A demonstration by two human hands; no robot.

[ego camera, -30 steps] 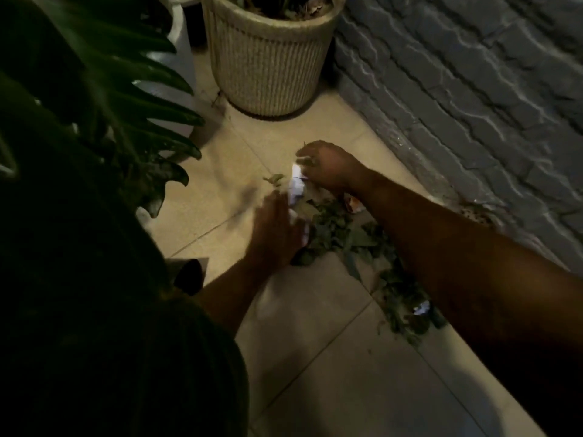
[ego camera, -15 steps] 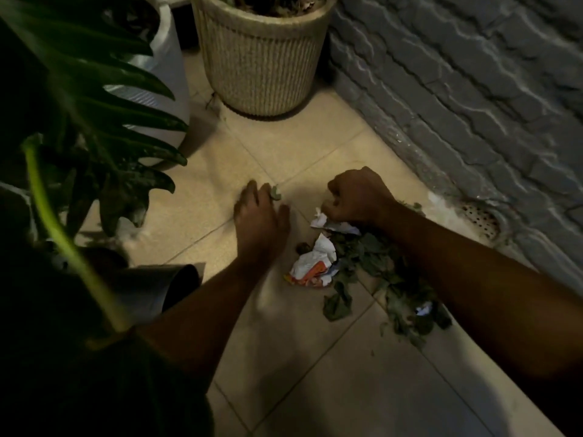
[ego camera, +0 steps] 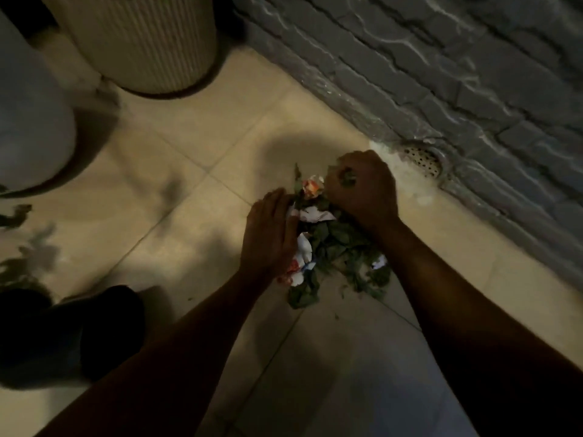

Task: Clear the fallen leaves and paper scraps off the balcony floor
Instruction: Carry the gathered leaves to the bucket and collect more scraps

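Far to the left of the left hand [ego camera: 268,234], a few stray leaves [ego camera: 15,214] lie blurred on the floor [ego camera: 176,143], well apart from the main heap. They are easy to forget once the heap is lifted, and the task would stay unfinished. A dark bin [ego camera: 72,332] sits low to the left of that hand; whether it is meant for the rubbish I cannot tell.

The left hand is flat and fairly wide, its palm pressed against the left edge of the pile [ego camera: 328,247], touching white and orange paper scraps [ego camera: 303,257]. Between the two hands the pile of green leaves and crumpled paper lies on the tiles. It is loose and dry-looking, so a squeeze from only two sides would probably let bits slide out at the near end, where several leaves already trail toward the person.

The right hand [ego camera: 362,190] is curled into a narrow fist at the far side of the pile, with some leaf [ego camera: 347,181] caught between its fingers. Being nearly closed, it could scoop little more, and what it holds might drop as it pushes.

Just right of that hand, a drain [ego camera: 422,160] sits at the foot of the wall [ego camera: 441,74]. A push in that direction could send small crumbs into its holes and clog it.
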